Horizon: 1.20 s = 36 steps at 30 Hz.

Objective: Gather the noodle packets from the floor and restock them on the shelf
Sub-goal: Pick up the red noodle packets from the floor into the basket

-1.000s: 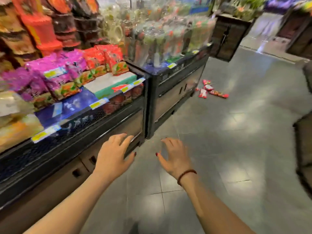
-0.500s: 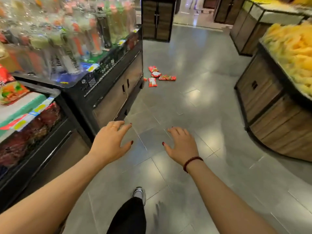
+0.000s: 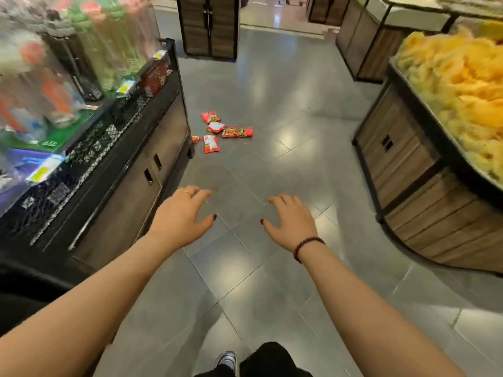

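Several red noodle packets (image 3: 217, 129) lie scattered on the grey tiled floor ahead, just past the far corner of the black shelf unit (image 3: 130, 148) on my left. One packet (image 3: 211, 144) lies nearest to me and a long one (image 3: 237, 132) lies to its right. My left hand (image 3: 181, 217) and my right hand (image 3: 292, 220) are stretched out in front of me, palms down, fingers relaxed and holding nothing. Both hands are well short of the packets.
The black shelf unit carries blurred bottles and bagged goods. A wooden bin (image 3: 424, 186) heaped with yellow snack bags stands on the right. A dark cabinet (image 3: 208, 25) stands at the aisle's far end. My shoe (image 3: 227, 360) shows at the bottom.
The view has swung right and moved forward along the aisle. The packets are now closer and more central. Both hands stay outstretched and hold nothing.
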{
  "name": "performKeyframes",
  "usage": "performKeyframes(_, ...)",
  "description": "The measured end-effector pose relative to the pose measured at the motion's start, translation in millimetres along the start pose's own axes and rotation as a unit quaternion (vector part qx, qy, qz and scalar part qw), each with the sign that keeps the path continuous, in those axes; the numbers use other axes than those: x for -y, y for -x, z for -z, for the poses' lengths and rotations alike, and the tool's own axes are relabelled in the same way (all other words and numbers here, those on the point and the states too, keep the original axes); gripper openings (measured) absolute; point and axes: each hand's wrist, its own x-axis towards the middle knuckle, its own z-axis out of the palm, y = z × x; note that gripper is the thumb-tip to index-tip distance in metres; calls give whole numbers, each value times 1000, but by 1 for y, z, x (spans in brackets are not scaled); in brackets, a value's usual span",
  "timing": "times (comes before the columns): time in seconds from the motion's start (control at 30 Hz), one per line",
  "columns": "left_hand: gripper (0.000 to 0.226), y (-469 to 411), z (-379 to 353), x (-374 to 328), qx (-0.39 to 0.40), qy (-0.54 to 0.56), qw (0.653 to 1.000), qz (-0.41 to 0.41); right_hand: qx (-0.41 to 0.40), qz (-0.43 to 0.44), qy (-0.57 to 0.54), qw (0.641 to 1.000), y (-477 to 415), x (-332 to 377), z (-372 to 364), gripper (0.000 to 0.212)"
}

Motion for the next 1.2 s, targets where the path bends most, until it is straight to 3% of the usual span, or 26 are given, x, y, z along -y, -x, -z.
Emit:
performKeyframes(0.17, 57, -101, -12, -3, 2, 24, 1000, 3, 18, -16, -6, 1000, -93, -50, 3, 49)
performKeyframes(0.67, 58, -434, -23, -13, 10, 17, 996, 88, 27, 45, -5, 999, -424, -200, 46, 52)
performKeyframes(1.2, 63, -758, -54, 123, 16, 64, 990, 125, 57, 77, -6, 995, -782, -238, 16, 51)
